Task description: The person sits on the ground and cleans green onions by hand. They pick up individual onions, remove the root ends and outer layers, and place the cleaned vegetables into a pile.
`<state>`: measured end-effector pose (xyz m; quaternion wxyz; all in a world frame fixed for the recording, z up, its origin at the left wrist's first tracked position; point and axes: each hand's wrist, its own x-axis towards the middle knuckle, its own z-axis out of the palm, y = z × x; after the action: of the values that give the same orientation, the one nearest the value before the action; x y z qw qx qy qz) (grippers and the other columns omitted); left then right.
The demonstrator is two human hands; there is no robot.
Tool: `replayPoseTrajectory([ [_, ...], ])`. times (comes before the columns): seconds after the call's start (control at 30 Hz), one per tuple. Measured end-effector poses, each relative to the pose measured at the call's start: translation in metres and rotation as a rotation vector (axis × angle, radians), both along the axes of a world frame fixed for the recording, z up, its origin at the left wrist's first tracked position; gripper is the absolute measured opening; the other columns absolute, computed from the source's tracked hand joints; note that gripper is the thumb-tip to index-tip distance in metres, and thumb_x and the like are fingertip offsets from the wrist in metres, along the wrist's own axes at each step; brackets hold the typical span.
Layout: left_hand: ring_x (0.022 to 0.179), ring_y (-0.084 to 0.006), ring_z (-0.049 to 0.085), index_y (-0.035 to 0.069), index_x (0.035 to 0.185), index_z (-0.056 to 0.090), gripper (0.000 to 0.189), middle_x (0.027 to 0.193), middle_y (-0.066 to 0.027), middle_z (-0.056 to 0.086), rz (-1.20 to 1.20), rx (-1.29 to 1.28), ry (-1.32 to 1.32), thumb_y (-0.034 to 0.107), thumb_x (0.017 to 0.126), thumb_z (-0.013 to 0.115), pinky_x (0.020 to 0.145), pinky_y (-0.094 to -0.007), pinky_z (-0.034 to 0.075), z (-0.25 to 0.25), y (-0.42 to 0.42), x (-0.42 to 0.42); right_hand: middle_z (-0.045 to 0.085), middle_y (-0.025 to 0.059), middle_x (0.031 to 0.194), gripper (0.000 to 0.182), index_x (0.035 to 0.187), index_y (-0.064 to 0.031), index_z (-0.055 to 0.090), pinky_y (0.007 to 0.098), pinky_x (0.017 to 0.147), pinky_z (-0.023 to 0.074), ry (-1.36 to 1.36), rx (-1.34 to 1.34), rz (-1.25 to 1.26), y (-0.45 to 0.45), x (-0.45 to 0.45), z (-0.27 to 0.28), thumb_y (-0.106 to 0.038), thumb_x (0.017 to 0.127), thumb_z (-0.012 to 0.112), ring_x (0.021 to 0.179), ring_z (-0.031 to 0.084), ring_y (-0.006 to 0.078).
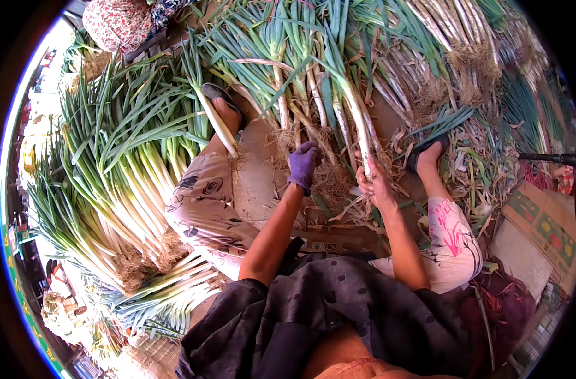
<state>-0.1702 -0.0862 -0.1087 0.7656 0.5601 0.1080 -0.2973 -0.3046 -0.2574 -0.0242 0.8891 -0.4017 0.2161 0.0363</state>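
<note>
My left hand [305,163], in a purple glove, is closed in front of the roots of the unpeeled long green onions [281,104]; whether anything is between its fingers cannot be told. My bare right hand [375,179] grips one long green onion [356,111] low on its white stalk, near the root, with its green leaves pointing away from me. One more green onion [214,118] with a white stalk lies across my left foot and lower leg. To my left is a large pile of green onions with pale, clean-looking stalks [136,194].
Dry peelings and leaves [472,175] litter the ground on the right, near a flattened cardboard box [543,222]. Soil-marked onion bundles [467,57] lie at the upper right. Another person in floral cloth [117,23] is at the upper left. More onions [174,293] lie at lower left.
</note>
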Motion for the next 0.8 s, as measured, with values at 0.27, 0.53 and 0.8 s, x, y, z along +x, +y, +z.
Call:
replayPoseTrajectory([
  [0.27, 0.074, -0.017, 0.061, 0.005, 0.113, 0.059, 0.031, 0.09, -0.0056, 0.064, -0.419, -0.292, 0.309, 0.027, 0.092, 0.057, 0.068, -0.0317, 0.052, 0.032, -0.035, -0.08, 0.04, -0.0034, 0.056, 0.033, 0.084, -0.0116, 0.045, 0.0196, 0.036, 0.0224, 0.209, 0.085, -0.07, 0.022, -0.031, -0.026, -0.042, 0.096, 0.044, 0.04, 0.031, 0.0044],
  [0.53, 0.071, -0.0157, 0.064, -0.003, 0.108, 0.058, 0.025, 0.095, -0.0126, 0.066, -0.249, 0.157, -0.102, 0.001, 0.083, 0.059, 0.058, -0.0246, 0.053, 0.122, 0.0, -0.029, 0.062, 0.0073, 0.07, 0.029, 0.084, -0.004, 0.058, 0.0335, 0.059, 0.0485, -0.16, -0.845, 0.598, 0.077, -0.058, -0.089, -0.032, 0.084, 0.062, 0.066, 0.061, 0.0186],
  [0.8, 0.053, -0.0071, 0.052, -0.004, 0.106, 0.055, 0.025, 0.086, -0.0105, 0.066, -0.149, 0.19, -0.476, -0.001, 0.082, 0.052, 0.043, -0.0172, 0.037, 0.278, 0.078, 0.102, 0.066, 0.0164, 0.083, 0.026, 0.091, -0.0035, 0.066, 0.0418, 0.07, 0.049, 0.13, -1.214, 0.573, 0.048, -0.055, -0.115, -0.026, 0.079, 0.063, 0.079, 0.063, 0.0325],
])
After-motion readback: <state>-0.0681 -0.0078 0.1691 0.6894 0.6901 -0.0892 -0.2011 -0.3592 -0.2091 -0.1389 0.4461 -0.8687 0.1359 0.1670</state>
